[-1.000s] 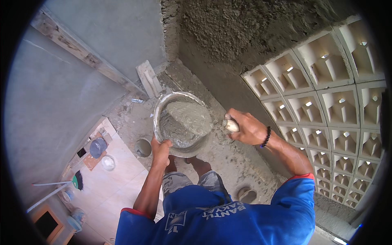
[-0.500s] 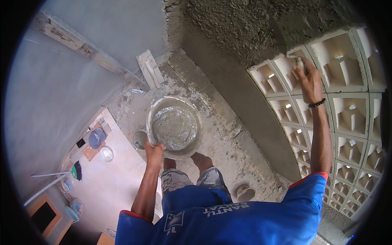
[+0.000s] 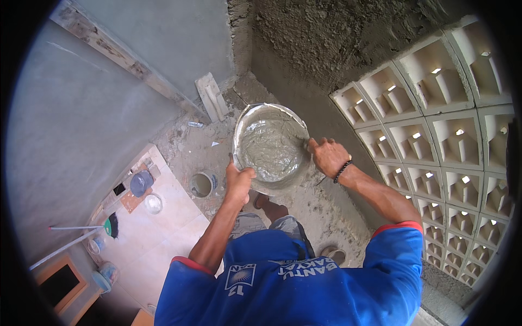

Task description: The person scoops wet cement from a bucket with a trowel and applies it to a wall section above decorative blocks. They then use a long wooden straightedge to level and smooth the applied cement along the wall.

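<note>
A round bucket (image 3: 272,187) of wet grey mortar (image 3: 272,144) is held in front of my legs, tilted a little, its rim crusted pale. My left hand (image 3: 238,182) is closed on the near left side of its rim. At the right side of the bucket is my right hand (image 3: 329,157), fingers curled round a trowel. Only a pale bit of the trowel's handle (image 3: 350,158) shows behind the fist; its blade is hidden from view. A black bead bracelet circles my right wrist.
Rough wet plaster (image 3: 326,43) covers the wall ahead, above pale vent blocks (image 3: 440,141) on the right. A small bucket (image 3: 203,185) stands on the dusty floor, near a wooden float (image 3: 212,96). A broom (image 3: 110,225) and a blue container (image 3: 141,183) are at left.
My right hand has come down from the wall by the vent blocks to the bucket's right side. The bucket and my left hand have shifted right, and I have stepped with them.
</note>
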The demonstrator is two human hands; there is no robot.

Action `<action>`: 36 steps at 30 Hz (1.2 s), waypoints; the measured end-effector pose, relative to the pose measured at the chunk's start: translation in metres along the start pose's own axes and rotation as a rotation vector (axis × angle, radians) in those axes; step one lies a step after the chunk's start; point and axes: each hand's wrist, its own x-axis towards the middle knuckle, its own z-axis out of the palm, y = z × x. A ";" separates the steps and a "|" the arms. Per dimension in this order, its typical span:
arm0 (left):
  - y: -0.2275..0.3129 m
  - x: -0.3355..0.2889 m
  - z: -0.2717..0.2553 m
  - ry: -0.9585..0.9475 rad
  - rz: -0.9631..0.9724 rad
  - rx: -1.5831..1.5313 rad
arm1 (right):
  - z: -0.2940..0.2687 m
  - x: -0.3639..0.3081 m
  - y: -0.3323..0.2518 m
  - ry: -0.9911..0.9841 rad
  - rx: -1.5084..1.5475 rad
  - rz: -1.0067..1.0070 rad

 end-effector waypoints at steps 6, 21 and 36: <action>0.019 -0.003 0.010 -0.022 0.038 -0.004 | 0.022 -0.011 -0.016 -0.153 0.357 -0.019; 0.032 -0.004 -0.019 0.038 -0.008 0.019 | -0.005 -0.029 -0.027 -0.064 0.412 0.009; 0.013 -0.011 -0.055 0.160 0.014 0.041 | -0.176 -0.035 -0.001 -0.220 0.952 -0.052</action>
